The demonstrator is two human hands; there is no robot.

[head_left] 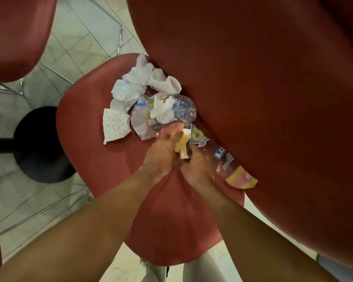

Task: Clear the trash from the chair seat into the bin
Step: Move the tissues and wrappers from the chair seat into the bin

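Observation:
A pile of trash lies at the back of the red chair seat: crumpled white tissues, a dotted paper napkin, clear plastic wrappers and a long printed wrapper along the backrest. My left hand grips a yellow and white scrap at the pile's near edge. My right hand lies right beside it, fingers curled at the same scrap and the printed wrapper. No bin shows.
The red backrest rises at the right. Another red chair stands at the upper left. A black round table base sits on the tiled floor left of the seat, with chrome chair legs around.

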